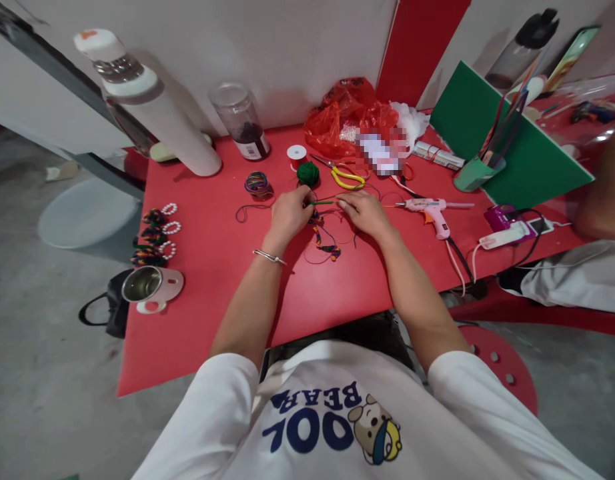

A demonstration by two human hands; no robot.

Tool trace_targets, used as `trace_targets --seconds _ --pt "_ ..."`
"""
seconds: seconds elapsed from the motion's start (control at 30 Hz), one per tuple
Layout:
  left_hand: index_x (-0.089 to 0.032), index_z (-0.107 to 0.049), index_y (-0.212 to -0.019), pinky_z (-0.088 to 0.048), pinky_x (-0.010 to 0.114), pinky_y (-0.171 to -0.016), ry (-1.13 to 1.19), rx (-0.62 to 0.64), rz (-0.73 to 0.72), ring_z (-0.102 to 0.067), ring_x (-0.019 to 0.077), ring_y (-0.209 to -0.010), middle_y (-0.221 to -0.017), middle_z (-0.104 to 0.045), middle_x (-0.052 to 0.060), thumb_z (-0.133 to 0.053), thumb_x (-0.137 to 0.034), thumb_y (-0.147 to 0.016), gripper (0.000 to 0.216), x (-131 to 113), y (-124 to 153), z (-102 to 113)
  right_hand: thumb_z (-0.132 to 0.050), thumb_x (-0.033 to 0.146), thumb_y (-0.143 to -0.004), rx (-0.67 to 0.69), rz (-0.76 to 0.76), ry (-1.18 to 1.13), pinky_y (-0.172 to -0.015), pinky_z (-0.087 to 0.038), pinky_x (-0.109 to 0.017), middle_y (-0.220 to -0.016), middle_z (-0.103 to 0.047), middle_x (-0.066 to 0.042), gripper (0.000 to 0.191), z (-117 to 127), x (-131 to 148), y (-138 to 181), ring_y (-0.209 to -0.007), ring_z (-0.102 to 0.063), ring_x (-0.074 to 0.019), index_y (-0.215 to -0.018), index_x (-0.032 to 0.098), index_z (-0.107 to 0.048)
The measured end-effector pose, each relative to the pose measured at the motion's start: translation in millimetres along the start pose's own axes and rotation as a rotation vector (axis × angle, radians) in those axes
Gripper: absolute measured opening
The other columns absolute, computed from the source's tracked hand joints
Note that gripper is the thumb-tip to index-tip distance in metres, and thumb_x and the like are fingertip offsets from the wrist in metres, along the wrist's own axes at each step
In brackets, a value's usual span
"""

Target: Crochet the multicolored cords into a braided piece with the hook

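My left hand is closed around a thin green rod, perhaps a crochet hook, which points toward my right hand. The right fingers are pinched together at a strand of yarn close to the rod's far end; their tips are partly hidden. Below the hands a narrow multicoloured crocheted strip hangs down onto the red table, with loose strands curling around it. Just beyond my left hand lie a dark green yarn ball and a multicoloured yarn ball.
Yellow-handled scissors, a white-and-red spool and a red plastic bag lie beyond the hands. A pink glue gun with cords is right. Left stand a mug and a tall white bottle. Another person's arm shows right.
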State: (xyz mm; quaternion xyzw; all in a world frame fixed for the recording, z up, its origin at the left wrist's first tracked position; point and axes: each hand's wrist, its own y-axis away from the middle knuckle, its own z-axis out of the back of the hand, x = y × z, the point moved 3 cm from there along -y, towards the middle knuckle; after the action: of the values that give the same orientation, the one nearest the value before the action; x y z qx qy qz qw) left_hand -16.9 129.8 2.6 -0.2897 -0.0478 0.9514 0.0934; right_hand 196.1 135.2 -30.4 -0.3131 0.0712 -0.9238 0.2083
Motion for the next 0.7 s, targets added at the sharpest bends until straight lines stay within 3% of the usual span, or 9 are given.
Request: trace_targets --seconds 0.2,0.37,0.5,0.57,0.7 --pt "-0.02 -0.07 -0.088 -0.048 0.033 -0.077 0.364 -0.012 -0.068 -0.063 0.0185 -0.078 -0.083 -0.07 0.003 -0.068 -0.008 -0.077 0.016 0.6 -6.1 -5.9 -0.06 0.042 -0.102 -0.039 -0.052 -0.27 -0.089 -0.051 -0.038 -0.094 -0.079 -0.007 0.031 -0.9 -3.7 -2.5 -0.091 -0.069 -0.0238 -0.098 0.02 -0.083" --pt "-0.022 -0.068 -0.113 -0.057 0.031 -0.08 0.915 -0.157 0.126 -0.068 0.0164 -0.087 -0.108 -0.07 0.005 -0.087 -0.005 -0.062 0.057 13.4 -13.6 -3.1 -0.064 0.041 -0.099 -0.206 -0.095 -0.421 -0.088 -0.051 -0.037 -0.087 -0.076 -0.005 0.029 4.3 -7.5 -4.1 -0.087 -0.067 -0.0211 -0.091 0.02 -0.081" --pt "-0.021 -0.069 -0.1 -0.06 0.028 -0.069 1.296 0.027 0.383 -0.069 0.013 -0.073 -0.09 -0.072 0.002 -0.087 -0.018 -0.073 0.033 21.3 -12.2 -9.7 -0.064 0.037 -0.098 -0.311 -0.112 -0.428 -0.091 -0.052 -0.038 -0.089 -0.077 -0.006 0.026 8.8 -7.8 -3.3 -0.089 -0.068 -0.021 -0.094 0.019 -0.082" --pt "-0.019 -0.071 -0.094 -0.059 0.026 -0.067 1.365 0.094 0.402 -0.068 0.0115 -0.069 -0.085 -0.073 0.002 -0.088 -0.017 -0.071 0.028 19.7 -10.6 -11.7 -0.065 0.035 -0.098 -0.312 -0.107 -0.408 -0.092 -0.053 -0.039 -0.091 -0.077 -0.006 0.024 9.2 -7.5 -3.0 -0.09 -0.068 -0.0212 -0.095 0.02 -0.083" --pt "-0.018 -0.074 -0.089 -0.058 0.023 -0.064 1.372 0.056 0.345 -0.069 0.0104 -0.07 -0.084 -0.074 0.001 -0.09 -0.008 -0.064 0.032 12.7 -9.4 -12.2 -0.065 0.037 -0.099 -0.311 -0.096 -0.374 -0.094 -0.055 -0.042 -0.094 -0.079 -0.006 0.024 9.7 -6.7 -2.2 -0.091 -0.07 -0.022 -0.099 0.022 -0.084"
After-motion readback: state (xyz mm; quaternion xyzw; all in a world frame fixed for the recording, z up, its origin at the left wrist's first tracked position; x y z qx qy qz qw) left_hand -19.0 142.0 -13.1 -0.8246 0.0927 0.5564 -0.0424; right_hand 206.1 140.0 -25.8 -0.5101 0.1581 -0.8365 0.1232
